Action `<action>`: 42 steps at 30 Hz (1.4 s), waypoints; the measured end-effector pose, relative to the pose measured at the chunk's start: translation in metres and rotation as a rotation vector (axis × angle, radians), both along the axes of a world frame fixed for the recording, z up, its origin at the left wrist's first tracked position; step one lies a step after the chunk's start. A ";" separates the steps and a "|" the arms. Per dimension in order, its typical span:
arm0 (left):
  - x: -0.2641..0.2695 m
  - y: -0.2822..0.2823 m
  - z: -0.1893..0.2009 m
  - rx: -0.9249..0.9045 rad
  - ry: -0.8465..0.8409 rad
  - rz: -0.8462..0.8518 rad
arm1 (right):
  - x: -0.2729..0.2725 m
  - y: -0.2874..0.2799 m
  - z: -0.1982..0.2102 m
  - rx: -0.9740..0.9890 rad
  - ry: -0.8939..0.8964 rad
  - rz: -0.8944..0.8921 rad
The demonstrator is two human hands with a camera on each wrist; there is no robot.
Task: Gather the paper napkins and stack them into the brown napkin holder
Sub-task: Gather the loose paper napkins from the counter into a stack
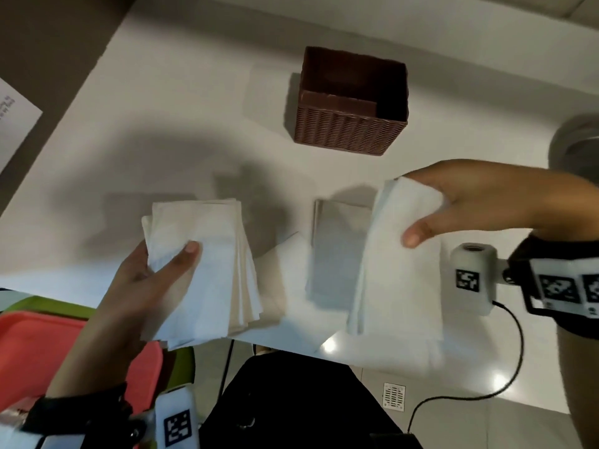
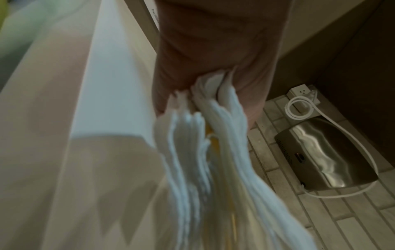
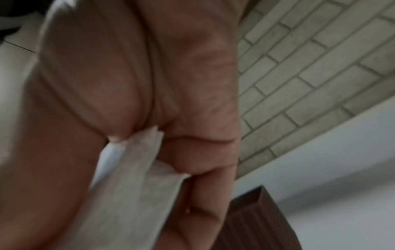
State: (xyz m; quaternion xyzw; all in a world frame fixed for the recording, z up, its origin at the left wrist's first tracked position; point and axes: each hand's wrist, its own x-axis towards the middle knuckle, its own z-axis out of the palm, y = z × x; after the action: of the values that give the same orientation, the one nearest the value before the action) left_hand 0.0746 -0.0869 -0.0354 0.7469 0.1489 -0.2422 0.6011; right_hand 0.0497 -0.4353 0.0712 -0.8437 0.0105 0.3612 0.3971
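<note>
The brown woven napkin holder stands at the back middle of the white table, open on top; its corner shows in the right wrist view. My left hand grips a fanned stack of white napkins above the table's near edge, thumb on top; their layered edges fill the left wrist view. My right hand pinches a second, thinner bunch of napkins, held up in the air to the right, its edge between thumb and fingers. Another napkin lies flat on the table between the two.
A red tray on a green one sits low at the left, beside the table. A sheet of paper lies at the far left. A grey round object is at the right edge. A steel device sits on the tiled floor.
</note>
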 end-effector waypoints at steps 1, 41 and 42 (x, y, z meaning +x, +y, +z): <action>0.000 0.000 0.000 -0.001 -0.004 0.000 | 0.003 0.004 -0.009 -0.016 -0.004 -0.001; -0.027 0.037 -0.011 -0.106 -0.004 0.163 | 0.039 0.112 -0.130 -0.465 -0.385 0.599; -0.027 0.036 -0.012 -0.120 -0.009 0.173 | 0.039 0.112 -0.130 -0.480 -0.388 0.615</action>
State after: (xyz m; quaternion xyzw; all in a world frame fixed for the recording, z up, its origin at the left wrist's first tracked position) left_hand 0.0478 -0.0508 -0.0472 0.6949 0.1956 -0.1946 0.6640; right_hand 0.0887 -0.3231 -0.0588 -0.9282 -0.2326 0.2845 0.0582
